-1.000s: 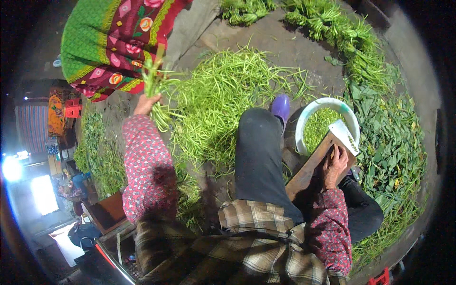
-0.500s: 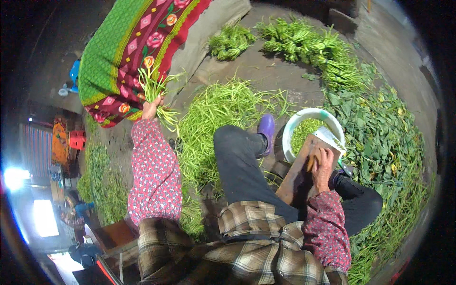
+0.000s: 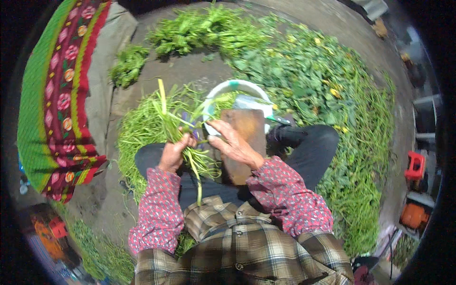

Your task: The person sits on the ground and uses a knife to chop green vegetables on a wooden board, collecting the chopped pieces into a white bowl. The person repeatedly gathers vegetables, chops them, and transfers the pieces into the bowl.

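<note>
In the head view, a loose bundle of green stems [image 3: 167, 124] is held up in front of the body, over the near side of the heap of stems [image 3: 135, 126] and to the left of the wooden board [image 3: 244, 126]. It is gripped around its middle by the left hand [image 3: 176, 151], whose fingers are curled tightly about it. The right hand [image 3: 232, 145] is held above the board, loosely open, with its fingers parted from the thumb and directed at the bundle; whether a stem is touched by the fingertips cannot be told. The step in hand is judged to be the straightening of the bundle. For this, the left grip should be kept firm enough that nothing is dropped, yet not so hard that tender stems are crushed. The thick pale stalk [image 3: 162, 95] jutting above the rest and the long stem [image 3: 199, 190] hanging below are best drawn level, a few strands at a time. Care should be taken near the knife [image 3: 251, 102], which lies at the board's far end over the white bucket [image 3: 215, 91], so that its handle is not knocked by a sleeve.
</note>
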Tool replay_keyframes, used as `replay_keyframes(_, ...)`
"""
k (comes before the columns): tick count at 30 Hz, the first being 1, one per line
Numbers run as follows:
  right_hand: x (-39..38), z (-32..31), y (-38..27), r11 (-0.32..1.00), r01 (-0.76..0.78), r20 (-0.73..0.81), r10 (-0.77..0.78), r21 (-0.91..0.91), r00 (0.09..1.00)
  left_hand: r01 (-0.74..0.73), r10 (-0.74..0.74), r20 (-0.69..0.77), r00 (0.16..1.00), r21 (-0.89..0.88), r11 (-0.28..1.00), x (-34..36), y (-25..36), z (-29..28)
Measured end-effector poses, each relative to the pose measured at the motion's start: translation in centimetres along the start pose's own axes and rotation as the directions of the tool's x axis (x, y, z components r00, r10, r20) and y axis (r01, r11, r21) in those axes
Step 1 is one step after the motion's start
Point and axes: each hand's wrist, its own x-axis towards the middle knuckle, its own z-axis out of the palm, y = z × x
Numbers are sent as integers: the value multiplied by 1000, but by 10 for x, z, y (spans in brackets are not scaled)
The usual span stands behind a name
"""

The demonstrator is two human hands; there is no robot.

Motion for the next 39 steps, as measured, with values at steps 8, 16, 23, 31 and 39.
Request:
replay_keyframes(8, -22, 1, 37, 313, -269, 41, 581, 911, 813, 83, -93, 27, 995, 261, 962, 3, -71, 57)
replay_keyframes(16, -15, -16, 41, 286, -97, -71, 526, 953, 847, 406, -360, 212, 909, -247, 880, 13, -68, 58)
replay_keyframes(23, -16, -47, 61, 636, -263, -293, 631, 726, 718, 406, -398, 124, 909, -42, 913, 17, -72, 54)
replay_keyframes(31, -3, -101, 48, 609, -13, -504, 667, 793, 549, 464, -455, 132, 881, -43, 885, 18, -73, 50)
replay_keyframes(39, -49, -180, 84, 620, 330, -700, 599, 712, 388, 369, -366, 49, 929, -109, 923, 23, -79, 45)
